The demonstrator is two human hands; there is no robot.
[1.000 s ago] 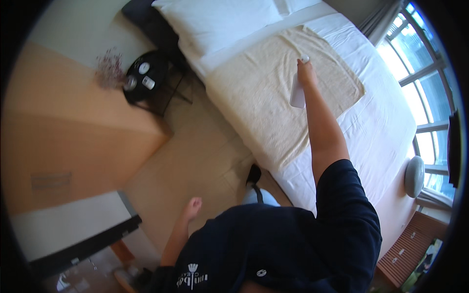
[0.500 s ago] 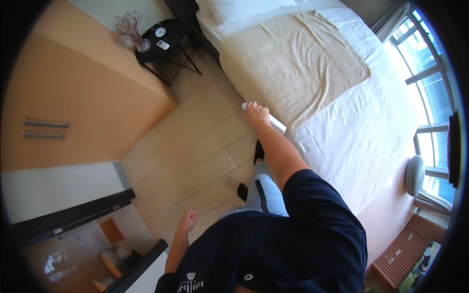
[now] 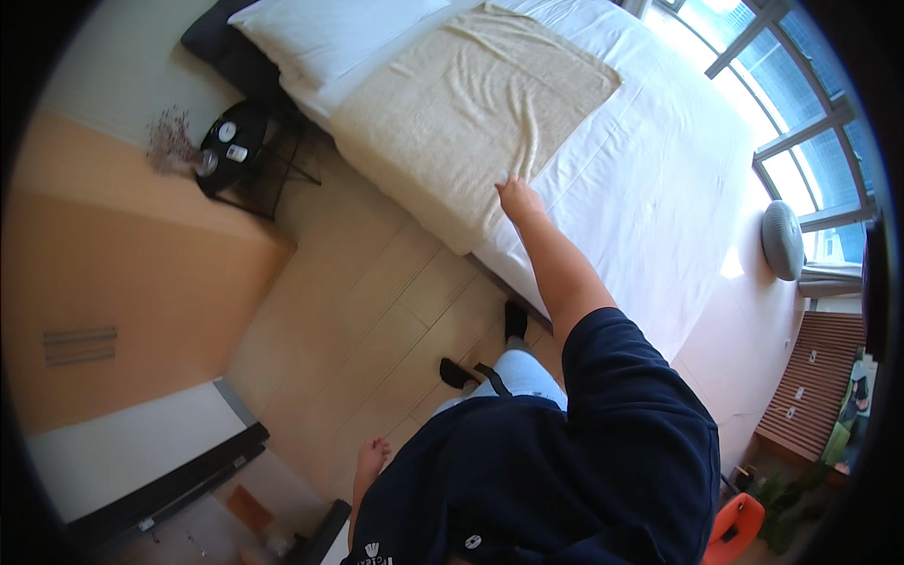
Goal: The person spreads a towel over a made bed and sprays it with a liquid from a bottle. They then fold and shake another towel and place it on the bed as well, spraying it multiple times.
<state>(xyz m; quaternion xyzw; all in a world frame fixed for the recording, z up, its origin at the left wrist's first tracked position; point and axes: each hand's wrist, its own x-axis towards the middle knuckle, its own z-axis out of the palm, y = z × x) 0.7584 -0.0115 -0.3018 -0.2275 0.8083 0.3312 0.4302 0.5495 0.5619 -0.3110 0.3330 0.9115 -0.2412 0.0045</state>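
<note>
My right hand [image 3: 520, 200] is stretched forward over the bed, above the edge of a beige blanket [image 3: 424, 113] where it meets the white sheet [image 3: 640, 188]. Its fingers are curled. The white bottle it held earlier does not show now, and whether it is hidden beneath my hand and forearm I cannot make out. Down by my side hangs my left hand [image 3: 373, 456], fingers loosely curled in, with nothing visible in it.
A white pillow [image 3: 330, 38] lies at the bed's head. Beside the bed stands a black side table [image 3: 221, 169] with dried flowers [image 3: 174, 141] and a small clock [image 3: 227, 131]. An orange-tan cabinet [image 3: 141, 282] is on the left, a grey round cushion [image 3: 782, 240] near the windows.
My view has turned and moved nearer the bed. My right hand has gone from beside the bed to over the blanket's edge, and the white bottle has gone out of sight.
</note>
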